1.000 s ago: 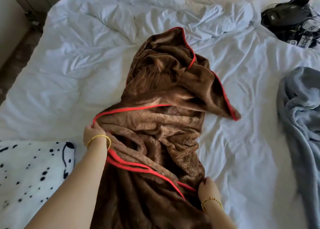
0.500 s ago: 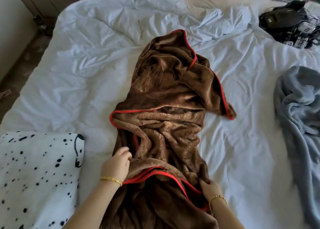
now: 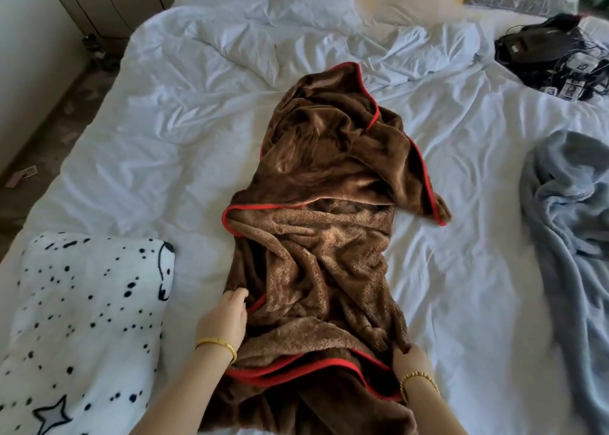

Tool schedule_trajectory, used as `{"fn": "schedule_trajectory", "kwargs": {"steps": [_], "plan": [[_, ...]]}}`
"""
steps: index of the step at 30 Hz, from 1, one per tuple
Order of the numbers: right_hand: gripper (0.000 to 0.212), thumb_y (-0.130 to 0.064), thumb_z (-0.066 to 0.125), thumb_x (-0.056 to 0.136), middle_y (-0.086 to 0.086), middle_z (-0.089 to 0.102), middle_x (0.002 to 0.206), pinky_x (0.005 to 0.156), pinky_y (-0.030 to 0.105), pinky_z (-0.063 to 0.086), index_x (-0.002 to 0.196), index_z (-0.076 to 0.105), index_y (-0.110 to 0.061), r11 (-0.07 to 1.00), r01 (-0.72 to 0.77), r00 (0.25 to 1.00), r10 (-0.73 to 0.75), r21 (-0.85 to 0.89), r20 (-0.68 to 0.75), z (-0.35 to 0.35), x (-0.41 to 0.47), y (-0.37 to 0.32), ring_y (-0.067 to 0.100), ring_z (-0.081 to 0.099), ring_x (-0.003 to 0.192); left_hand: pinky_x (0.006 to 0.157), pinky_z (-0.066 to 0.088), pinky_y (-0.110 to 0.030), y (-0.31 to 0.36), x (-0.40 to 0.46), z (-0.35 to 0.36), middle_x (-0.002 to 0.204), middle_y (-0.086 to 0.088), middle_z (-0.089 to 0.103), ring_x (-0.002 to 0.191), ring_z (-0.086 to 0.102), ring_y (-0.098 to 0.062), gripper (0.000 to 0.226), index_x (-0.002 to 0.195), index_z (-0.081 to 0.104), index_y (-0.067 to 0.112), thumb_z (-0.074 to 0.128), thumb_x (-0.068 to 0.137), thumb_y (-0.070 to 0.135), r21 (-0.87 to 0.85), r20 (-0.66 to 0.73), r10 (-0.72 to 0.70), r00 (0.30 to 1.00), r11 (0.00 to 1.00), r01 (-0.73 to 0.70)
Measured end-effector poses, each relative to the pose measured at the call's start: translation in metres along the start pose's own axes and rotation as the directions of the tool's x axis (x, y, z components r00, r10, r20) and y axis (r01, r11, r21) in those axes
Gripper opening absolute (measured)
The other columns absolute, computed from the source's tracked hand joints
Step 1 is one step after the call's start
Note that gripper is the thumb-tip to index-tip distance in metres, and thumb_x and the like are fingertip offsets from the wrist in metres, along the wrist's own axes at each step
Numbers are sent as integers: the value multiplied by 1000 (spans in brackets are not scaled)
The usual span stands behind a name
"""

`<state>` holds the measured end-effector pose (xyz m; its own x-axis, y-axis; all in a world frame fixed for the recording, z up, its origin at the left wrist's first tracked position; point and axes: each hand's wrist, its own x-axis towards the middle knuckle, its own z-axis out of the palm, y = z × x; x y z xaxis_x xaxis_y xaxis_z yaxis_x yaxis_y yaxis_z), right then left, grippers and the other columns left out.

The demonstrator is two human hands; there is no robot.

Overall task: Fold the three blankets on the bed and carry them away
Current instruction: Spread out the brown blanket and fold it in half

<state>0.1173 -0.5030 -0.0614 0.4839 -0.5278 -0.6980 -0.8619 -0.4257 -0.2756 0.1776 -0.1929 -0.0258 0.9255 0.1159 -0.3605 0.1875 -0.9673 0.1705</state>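
the brown fleece blanket with red edging (image 3: 333,236) lies rumpled in a long strip down the middle of the frame, on the white bed sheet (image 3: 461,269), its near end running off the bottom centre. the white blanket with black spots and a star (image 3: 82,319) sits at lower left, and the grey-blue fleece blanket (image 3: 566,236) is heaped at the right edge; neither looks folded yet.

the likely trouble is a crooked fold: the fleece is bunched and twisted, so pulling the near edge now could drag wrinkles into the layers, or let the far flap slide sideways and the red edges miss each other.

the left hand (image 3: 225,319), at lower centre-left, rests against the strip's left edge, fingers reaching forward and loosely bent, thumb by a red edge; i cannot tell whether it pinches cloth. the right hand (image 3: 410,362), at lower centre-right, has its fingers curled into the brown fleece beside the red border, gripping it.
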Motion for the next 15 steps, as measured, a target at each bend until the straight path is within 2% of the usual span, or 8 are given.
{"fn": "schedule_trajectory", "kwargs": {"steps": [2, 3, 6, 8, 10, 11, 13, 15], "plan": [[34, -26, 43, 97, 13, 60, 90, 73, 28, 42, 114, 59, -2, 1000, 4, 1000, -4, -17, 13, 3, 1, 1, 25, 52, 79, 65, 48, -29, 9, 12, 5, 121, 4, 53, 91, 62, -19, 35, 126, 44, 23, 41, 95, 40, -3, 37, -20, 999, 1000, 21], [34, -27, 42, 97, 15, 62, 95, 75, 29, 43, 115, 58, -2, 1000, 3, 1000, -3, -22, 20, 5, 1, 1, 27, 55, 83, 70, 48, -30, 13, 18, 7, 121, 1, 54, 97, 61, -21, 39, 127, 44, 21, 42, 94, 43, -12, 141, -91, 986, 996, 94], [36, -29, 40, 98, 16, 65, 104, 78, 32, 46, 117, 57, -4, 999, 3, 1000, -2, -47, 27, 9, 1, 2, 29, 60, 90, 99, 43, -38, 17, 35, 8, 135, -8, 50, 122, 50, -27, 52, 137, 39, 13, 42, 95, 42, -29, 474, -232, 849, 960, 279], [35, -29, 40, 98, 13, 64, 96, 73, 30, 46, 117, 57, -5, 999, 8, 999, -7, -47, 32, 10, 2, 2, 26, 58, 81, 105, 39, -38, 19, 38, 10, 140, -10, 46, 126, 46, -28, 54, 139, 38, 12, 45, 94, 40, -51, 558, -233, 796, 948, 313], [35, -29, 39, 98, 8, 58, 87, 69, 28, 43, 117, 56, -5, 999, 12, 999, -10, -47, 41, 11, 4, 1, 23, 54, 75, 96, 45, -34, 22, 36, 13, 129, -9, 55, 116, 54, -26, 39, 127, 52, 16, 47, 93, 36, -85, 507, -197, 839, 957, 276], [35, -29, 39, 98, 8, 56, 85, 68, 27, 42, 117, 56, -5, 999, 16, 999, -14, -50, 45, 12, 5, 1, 22, 53, 74, 87, 47, -33, 23, 34, 13, 118, -10, 62, 105, 58, -26, 25, 108, 61, 19, 47, 93, 34, -135, 428, -187, 884, 954, 267], [36, -30, 40, 98, 9, 58, 88, 68, 27, 42, 118, 56, -5, 998, 24, 999, -22, -52, 49, 12, 7, 2, 22, 52, 73, 73, 46, -34, 20, 29, 8, 95, -15, 66, 82, 58, -29, 24, 79, 60, 18, 45, 93, 31, -371, 164, -286, 944, 869, 328], [36, -30, 40, 98, 14, 64, 97, 71, 27, 42, 119, 57, -6, 999, 25, 999, -22, -46, 48, 13, 8, 3, 23, 54, 77, 76, 44, -37, 4, 28, 1, 97, -19, 65, 86, 57, -34, 29, 92, 66, 9, 44, 94, 29, -580, -18, -514, 858, 704, 410]]}}
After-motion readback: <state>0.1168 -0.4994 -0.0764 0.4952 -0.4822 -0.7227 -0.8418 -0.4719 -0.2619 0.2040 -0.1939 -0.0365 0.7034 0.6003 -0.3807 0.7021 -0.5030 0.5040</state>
